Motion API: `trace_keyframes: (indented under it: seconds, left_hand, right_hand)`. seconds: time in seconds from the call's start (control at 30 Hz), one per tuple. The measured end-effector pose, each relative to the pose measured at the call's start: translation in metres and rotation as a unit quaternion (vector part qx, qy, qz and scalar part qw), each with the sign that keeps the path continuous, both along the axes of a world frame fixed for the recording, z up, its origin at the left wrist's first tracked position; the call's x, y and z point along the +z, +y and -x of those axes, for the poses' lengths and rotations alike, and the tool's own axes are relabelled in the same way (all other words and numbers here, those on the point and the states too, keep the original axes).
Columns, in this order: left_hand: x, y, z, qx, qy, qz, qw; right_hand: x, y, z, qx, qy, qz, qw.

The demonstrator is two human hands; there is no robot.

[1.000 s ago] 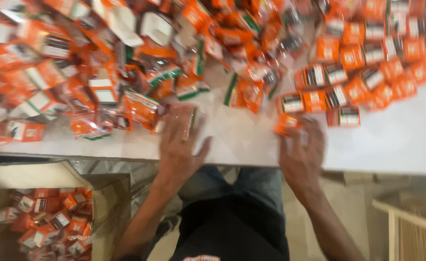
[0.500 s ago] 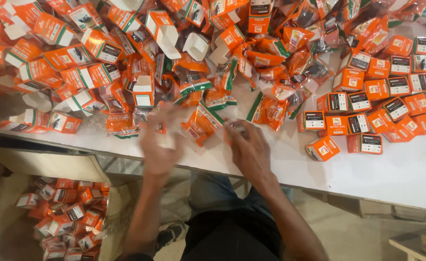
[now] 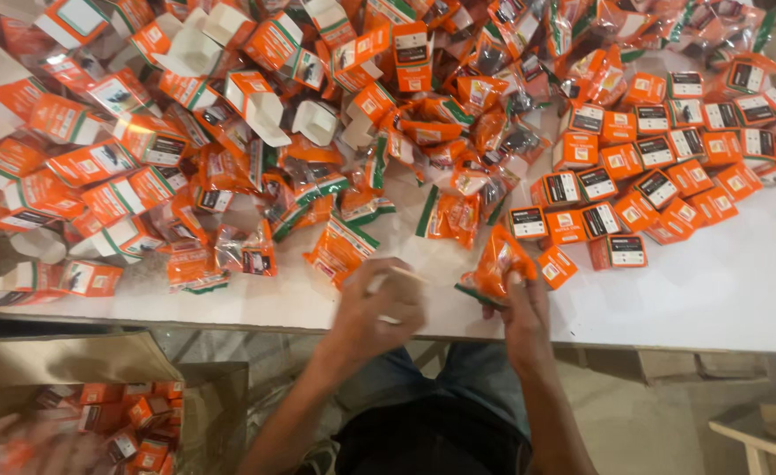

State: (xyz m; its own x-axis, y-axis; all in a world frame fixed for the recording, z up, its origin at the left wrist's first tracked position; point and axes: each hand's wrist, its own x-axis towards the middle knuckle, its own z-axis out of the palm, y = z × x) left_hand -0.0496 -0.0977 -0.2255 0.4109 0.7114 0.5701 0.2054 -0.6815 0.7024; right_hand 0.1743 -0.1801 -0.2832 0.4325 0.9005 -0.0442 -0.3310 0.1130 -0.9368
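**Orange packet in my right hand, small box in my left**

My right hand (image 3: 522, 308) is closed around an orange plastic packet (image 3: 496, 264), pinching its lower end so the packet stands up just above the near edge of the white desk (image 3: 722, 290). My left hand (image 3: 379, 308), a little to the left of the packet, is curled around a small pale box (image 3: 394, 280); the hand is blurred, so I cannot tell how firmly it grips.

Beyond the packet, the desk is heaped with more orange packets (image 3: 445, 215) and open orange-and-white cartons (image 3: 256, 101). To the packet's right, closed orange cartons (image 3: 652, 167) lie in tidy rows, the closest one just beside it. Down to the packet's left, below the desk edge, a brown cardboard box (image 3: 98, 361) holds more orange cartons.
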Motion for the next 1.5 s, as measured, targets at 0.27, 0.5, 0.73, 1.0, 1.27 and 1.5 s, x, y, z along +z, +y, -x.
trace_keyframes:
  seconds: [0.27,0.5,0.73,1.0,1.27,1.5]
  left_hand:
    - [-0.035,-0.016,-0.048,-0.04,0.042,0.044,0.997]
    - [-0.05,-0.008,-0.043,-0.096,0.06,0.155,0.981]
    - [-0.049,-0.002,-0.04,-0.14,0.068,0.101,0.983]
    - [-0.04,-0.003,-0.042,-0.126,0.093,0.126,0.98]
    - [-0.035,0.001,-0.046,-0.16,0.076,0.073,0.981]
    - [-0.032,-0.007,-0.047,-0.122,0.016,0.126,0.984]
  right_hand:
    - [0.045,-0.048,-0.007,0.04,-0.05,-0.021,0.998]
    - [0.064,-0.015,0.006,0.032,-0.555,0.035,0.831]
    - [0.092,0.002,-0.006,0.155,-0.695,0.05,0.7]
    - [0.093,-0.011,-0.002,0.093,-0.705,-0.015,0.703]
    - [0.069,0.015,-0.011,0.149,-0.719,-0.003,0.679]
    - [0.054,-0.009,-0.001,0.043,-0.653,-0.013,0.756]
